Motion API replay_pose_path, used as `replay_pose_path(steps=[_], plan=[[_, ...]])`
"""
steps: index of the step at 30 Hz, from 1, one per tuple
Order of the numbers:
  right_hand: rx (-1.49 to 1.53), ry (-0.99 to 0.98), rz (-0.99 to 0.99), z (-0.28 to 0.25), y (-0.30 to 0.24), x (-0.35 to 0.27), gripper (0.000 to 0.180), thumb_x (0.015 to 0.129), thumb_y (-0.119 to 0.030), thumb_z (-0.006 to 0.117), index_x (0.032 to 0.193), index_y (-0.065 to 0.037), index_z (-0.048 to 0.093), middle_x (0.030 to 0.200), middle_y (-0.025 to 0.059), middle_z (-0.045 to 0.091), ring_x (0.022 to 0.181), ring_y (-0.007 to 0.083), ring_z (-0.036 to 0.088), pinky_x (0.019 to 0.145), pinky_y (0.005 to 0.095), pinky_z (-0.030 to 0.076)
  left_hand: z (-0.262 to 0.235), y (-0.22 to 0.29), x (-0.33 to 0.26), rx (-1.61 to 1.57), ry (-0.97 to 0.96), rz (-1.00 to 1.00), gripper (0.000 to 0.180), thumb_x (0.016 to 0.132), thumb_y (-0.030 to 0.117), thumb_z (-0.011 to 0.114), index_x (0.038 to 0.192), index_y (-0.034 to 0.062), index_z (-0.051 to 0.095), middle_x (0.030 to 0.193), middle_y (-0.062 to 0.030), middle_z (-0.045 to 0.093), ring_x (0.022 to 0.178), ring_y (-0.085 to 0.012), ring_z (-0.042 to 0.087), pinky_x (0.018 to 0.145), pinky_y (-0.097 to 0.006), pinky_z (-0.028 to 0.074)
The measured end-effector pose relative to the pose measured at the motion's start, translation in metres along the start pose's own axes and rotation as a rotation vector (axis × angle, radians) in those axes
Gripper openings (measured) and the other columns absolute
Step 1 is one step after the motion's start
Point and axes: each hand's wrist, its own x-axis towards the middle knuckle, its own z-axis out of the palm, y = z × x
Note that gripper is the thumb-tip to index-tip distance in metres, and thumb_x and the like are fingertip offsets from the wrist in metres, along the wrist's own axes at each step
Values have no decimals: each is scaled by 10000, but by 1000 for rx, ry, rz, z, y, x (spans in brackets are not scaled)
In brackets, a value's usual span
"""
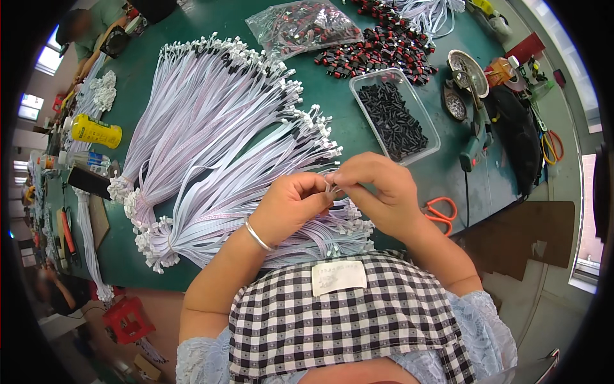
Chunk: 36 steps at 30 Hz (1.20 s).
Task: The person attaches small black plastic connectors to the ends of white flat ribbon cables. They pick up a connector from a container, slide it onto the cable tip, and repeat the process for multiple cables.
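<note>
My left hand (284, 208) and my right hand (384, 192) meet in front of my chest. Both pinch the thin white wire ends (329, 185) of a cable, fingertips almost touching. Beneath and beside them fan out bundles of white and pale pink ribbon cables (192, 121), with small white connectors at their ends and black pieces on some. Just beyond my right hand stands a clear plastic box (368, 133) of short black tubes (393, 118). Orange-handled scissors (441, 211) lie close to my right forearm. Exactly how the fingers grip the wires is partly hidden.
Red-and-black parts (384, 57) lie heaped at the back, beside a clear bag (304, 29) of similar ones. A green corded tool (473, 144) and a metal dish (469, 70) are at right. Yellow bottle (96, 131) at left; another person (96, 32) sits far left.
</note>
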Motion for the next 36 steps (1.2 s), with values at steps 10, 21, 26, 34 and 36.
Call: replay_pose_path(steps=[10, 21, 26, 34, 36], plan=[[227, 49, 484, -7, 3, -17, 129, 791, 7, 664, 920, -3, 662, 884, 51, 633, 798, 103, 607, 677, 227, 478, -1, 0, -2, -31, 52, -19, 109, 877, 131, 615, 900, 30, 651, 709, 13, 583, 608, -39, 514, 533, -167, 388], [172, 49, 433, -1, 5, -18, 102, 782, 3, 672, 882, 2, 655, 873, 55, 635, 739, 99, 607, 650, 225, 478, 2, 0, -1, -35, 56, 43, 100, 874, 112, 619, 922, 28, 647, 717, 14, 591, 609, -33, 527, 528, -160, 396], [93, 36, 385, -3, 3, -16, 101, 774, 8, 673, 872, -1, 657, 869, 60, 636, 716, 104, 602, 634, 233, 471, 3, 1, 0, -38, 69, 48, 90, 871, 102, 622, 915, 26, 641, 730, 10, 595, 606, -36, 528, 527, -161, 400], [-5, 4, 270, 1, 5, -16, 119, 762, 24, 664, 876, -11, 655, 859, 66, 637, 715, 121, 600, 636, 240, 473, 0, -11, 2, 56, 60, 76, 99, 874, 92, 626, 945, 23, 634, 783, 8, 606, 652, -39, 543, 575, -178, 443], [-13, 8, 268, 1, 5, -16, 119, 764, 25, 661, 877, -13, 655, 859, 66, 637, 718, 125, 601, 637, 242, 474, 1, -10, 1, 61, 67, 88, 97, 876, 88, 623, 946, 21, 632, 792, 10, 607, 661, -40, 545, 592, -182, 454]])
